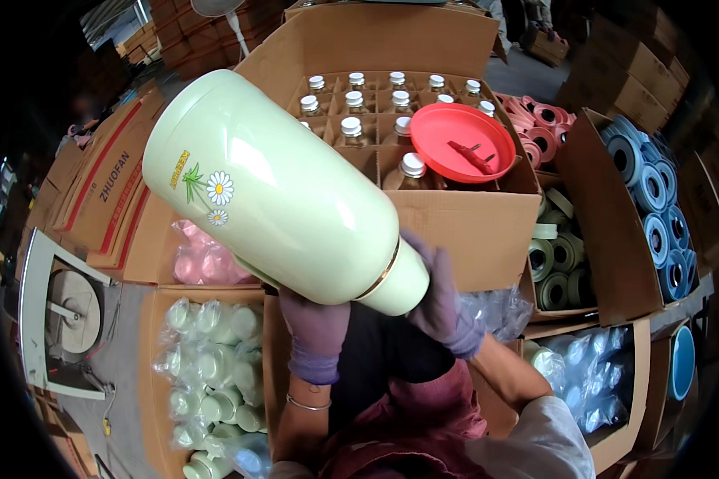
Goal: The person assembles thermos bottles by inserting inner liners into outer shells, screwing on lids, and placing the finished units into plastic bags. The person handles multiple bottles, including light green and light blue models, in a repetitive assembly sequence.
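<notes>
A large pale green vacuum flask (287, 191) with a daisy picture on its side lies tilted across my view, wide base at upper left. My left hand (315, 327), in a purple-grey glove, is closed under it near the handle, most of which is hidden. The narrow cup-like top end (399, 283) points to lower right. Around that end wraps my gloved right hand (449, 307), its palm against the side. Just beyond, a red plastic dish (431, 136) holds a small red part (473, 156) with two dark pins.
The dish rests on a carton (463, 231) of divided glass bottles (351, 128) with white caps. Cartons of bagged pale green parts (216, 359), bagged pink parts (204, 259), green rings (563, 255) and blue rings (655, 191) surround me. A grey metal frame (36, 319) stands at left.
</notes>
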Tool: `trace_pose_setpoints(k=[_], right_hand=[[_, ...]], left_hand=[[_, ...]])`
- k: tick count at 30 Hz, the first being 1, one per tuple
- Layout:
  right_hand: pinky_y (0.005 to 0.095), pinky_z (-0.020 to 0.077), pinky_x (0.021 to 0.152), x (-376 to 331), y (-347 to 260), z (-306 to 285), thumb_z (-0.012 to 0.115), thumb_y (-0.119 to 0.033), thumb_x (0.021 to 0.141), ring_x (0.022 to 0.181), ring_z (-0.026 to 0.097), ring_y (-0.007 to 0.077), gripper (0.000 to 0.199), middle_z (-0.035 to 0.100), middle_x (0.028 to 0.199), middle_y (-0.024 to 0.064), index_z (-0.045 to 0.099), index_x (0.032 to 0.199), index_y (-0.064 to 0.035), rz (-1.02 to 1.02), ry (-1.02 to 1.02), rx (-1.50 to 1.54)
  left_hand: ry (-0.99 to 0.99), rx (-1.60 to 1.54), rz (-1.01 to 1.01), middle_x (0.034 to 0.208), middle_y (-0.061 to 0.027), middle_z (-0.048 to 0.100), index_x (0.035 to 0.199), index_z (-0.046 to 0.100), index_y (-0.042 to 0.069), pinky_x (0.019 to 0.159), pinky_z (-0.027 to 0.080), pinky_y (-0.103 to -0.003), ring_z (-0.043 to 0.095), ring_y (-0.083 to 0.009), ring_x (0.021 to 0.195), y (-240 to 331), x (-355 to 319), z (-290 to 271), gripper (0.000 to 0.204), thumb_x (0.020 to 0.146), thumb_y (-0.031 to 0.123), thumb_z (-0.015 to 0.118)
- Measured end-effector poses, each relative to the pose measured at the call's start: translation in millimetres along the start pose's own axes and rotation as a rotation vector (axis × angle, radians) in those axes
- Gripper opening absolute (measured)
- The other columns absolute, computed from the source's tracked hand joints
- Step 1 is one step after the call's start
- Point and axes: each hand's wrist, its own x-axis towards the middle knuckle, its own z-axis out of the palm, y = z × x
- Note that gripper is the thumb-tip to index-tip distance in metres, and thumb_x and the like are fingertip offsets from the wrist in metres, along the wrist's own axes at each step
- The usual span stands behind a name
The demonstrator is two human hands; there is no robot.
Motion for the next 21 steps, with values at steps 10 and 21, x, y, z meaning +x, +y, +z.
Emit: trace_pose_setpoints(k=[10,21], right_hand=[[0.0354,0.0572,0.079,-2,-30,-16,0.079,-0.017,0.078,0.088,0.067,0.0223,0.072,0.064,0.109,0.0124,0.041,0.138,-0.0050,0.094,-0.266,-0.815],[0.0468,0.0533,0.086,215,-182,-132,0.062,-0.024,0.081,0.102,0.065,0.0379,0.031,0.066,0.106,0.0283,0.069,0.101,-0.0014,-0.046,0.340,-2.467]], left_hand=[[-0.107,0.320,0.029,0.130,-0.0161,0.057,0.134,0.047,0.000,0.095,0.049,-0.039,0.058,-0.0292,0.116,-29,1,-31,0.052,0.089,0.014,0.067],[-0.457,0.439,-0.281,0.108,-0.0219,0.068,0.120,0.060,-0.003,0.085,0.051,-0.041,0.066,-0.0352,0.099,-32,-38,-130,0.035,0.093,0.016,0.050]])
